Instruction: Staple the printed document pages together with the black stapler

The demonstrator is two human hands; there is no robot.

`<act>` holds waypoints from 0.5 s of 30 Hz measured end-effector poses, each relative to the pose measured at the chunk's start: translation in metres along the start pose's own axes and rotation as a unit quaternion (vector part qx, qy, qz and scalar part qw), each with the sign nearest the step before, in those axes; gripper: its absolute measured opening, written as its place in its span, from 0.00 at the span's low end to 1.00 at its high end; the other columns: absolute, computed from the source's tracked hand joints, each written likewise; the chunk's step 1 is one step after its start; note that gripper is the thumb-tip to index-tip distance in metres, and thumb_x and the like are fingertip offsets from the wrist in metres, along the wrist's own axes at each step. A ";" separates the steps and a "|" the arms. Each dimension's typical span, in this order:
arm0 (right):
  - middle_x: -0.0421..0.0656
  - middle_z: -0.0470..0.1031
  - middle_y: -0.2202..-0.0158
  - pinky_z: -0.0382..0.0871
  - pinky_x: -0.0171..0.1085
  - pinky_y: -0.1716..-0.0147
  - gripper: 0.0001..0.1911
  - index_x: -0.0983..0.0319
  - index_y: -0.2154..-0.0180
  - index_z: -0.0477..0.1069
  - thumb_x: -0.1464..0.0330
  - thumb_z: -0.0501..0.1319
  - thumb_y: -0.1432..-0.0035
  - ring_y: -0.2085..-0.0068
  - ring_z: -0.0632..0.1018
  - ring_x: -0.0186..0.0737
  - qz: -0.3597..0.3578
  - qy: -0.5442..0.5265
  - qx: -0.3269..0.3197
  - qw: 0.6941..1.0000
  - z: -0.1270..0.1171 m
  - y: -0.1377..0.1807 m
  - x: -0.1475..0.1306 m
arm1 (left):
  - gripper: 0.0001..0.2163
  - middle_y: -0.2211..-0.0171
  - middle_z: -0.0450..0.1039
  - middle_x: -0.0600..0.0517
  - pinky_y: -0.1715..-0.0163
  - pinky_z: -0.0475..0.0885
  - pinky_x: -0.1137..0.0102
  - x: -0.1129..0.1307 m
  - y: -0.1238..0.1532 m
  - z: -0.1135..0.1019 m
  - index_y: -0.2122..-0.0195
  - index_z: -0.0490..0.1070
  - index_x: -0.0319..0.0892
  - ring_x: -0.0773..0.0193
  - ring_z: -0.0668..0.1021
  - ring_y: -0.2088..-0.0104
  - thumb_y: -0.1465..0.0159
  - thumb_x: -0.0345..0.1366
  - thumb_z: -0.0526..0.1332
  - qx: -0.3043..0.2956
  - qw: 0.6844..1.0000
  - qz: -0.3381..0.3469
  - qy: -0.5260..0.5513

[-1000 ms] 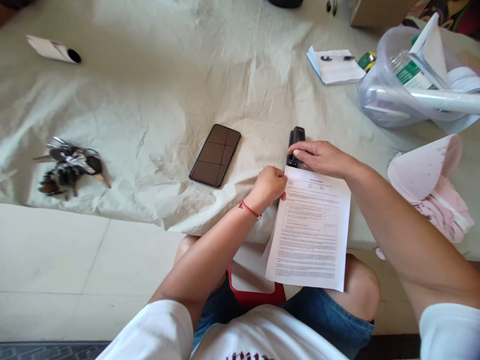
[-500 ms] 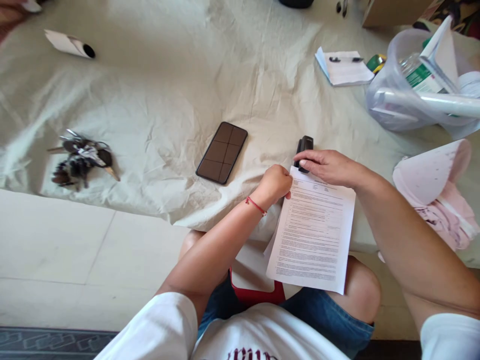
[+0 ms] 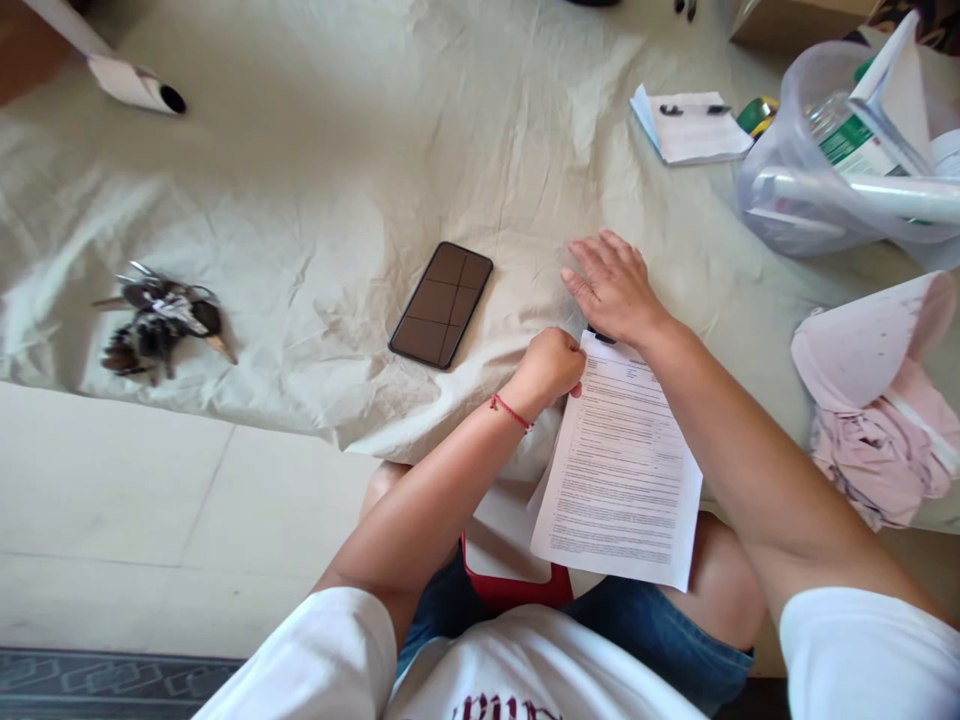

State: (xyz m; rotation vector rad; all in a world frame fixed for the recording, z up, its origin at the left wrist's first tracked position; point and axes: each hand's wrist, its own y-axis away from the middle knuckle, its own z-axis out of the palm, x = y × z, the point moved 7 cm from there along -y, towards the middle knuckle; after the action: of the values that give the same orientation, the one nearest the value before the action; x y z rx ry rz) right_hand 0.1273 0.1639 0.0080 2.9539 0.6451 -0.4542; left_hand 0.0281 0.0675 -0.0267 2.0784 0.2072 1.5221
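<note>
Printed sheets extend past the near edge of the cloth-covered counter, their far-left corner pinched in my left grip, as I watch from a distance. My right grip, unclenched with fingers spread, is over a black stapler, mostly hidden at the sheets' far edge; whether the palm touches it I cannot tell. A phone lies to the left.
</note>
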 end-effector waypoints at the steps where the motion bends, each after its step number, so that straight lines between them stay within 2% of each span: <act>1: 0.52 0.66 0.22 0.44 0.77 0.22 0.34 0.55 0.25 0.65 0.49 0.46 0.21 0.18 0.55 0.66 0.005 -0.003 -0.015 1.000 0.004 -0.001 0.000 | 0.21 0.90 0.65 0.52 0.81 0.54 0.67 0.000 0.000 0.000 0.85 0.61 0.46 0.67 0.62 0.87 0.36 0.24 0.62 0.001 1.000 -0.003 -0.004; 4: 0.53 0.67 0.23 0.41 0.79 0.22 0.33 0.56 0.25 0.66 0.49 0.46 0.20 0.17 0.55 0.65 0.012 0.005 -0.031 0.999 0.009 0.001 -0.004 | 0.21 0.89 0.65 0.51 0.81 0.55 0.67 0.001 0.001 0.000 0.85 0.60 0.47 0.66 0.62 0.87 0.36 0.24 0.60 -0.003 1.000 -0.003 -0.016; 9: 0.51 0.72 0.25 0.41 0.78 0.22 0.30 0.53 0.28 0.71 0.51 0.49 0.20 0.18 0.57 0.64 0.012 0.017 -0.003 1.000 0.005 0.007 -0.011 | 0.22 0.88 0.66 0.51 0.80 0.57 0.68 0.004 0.001 -0.001 0.85 0.61 0.47 0.67 0.64 0.86 0.35 0.24 0.61 0.004 1.000 0.015 -0.022; 15: 0.52 0.71 0.26 0.39 0.76 0.22 0.29 0.57 0.30 0.72 0.53 0.48 0.20 0.19 0.56 0.64 0.025 0.076 0.012 0.997 0.008 0.010 -0.016 | 0.21 0.88 0.66 0.52 0.80 0.57 0.68 0.001 0.002 -0.002 0.84 0.61 0.47 0.67 0.63 0.85 0.36 0.23 0.60 0.005 1.000 0.002 -0.021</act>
State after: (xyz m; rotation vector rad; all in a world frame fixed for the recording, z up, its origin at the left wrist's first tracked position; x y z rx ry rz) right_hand 0.1154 0.1470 0.0052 3.0410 0.5822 -0.2369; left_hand 0.0259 0.0671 -0.0239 2.1167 0.1955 1.4816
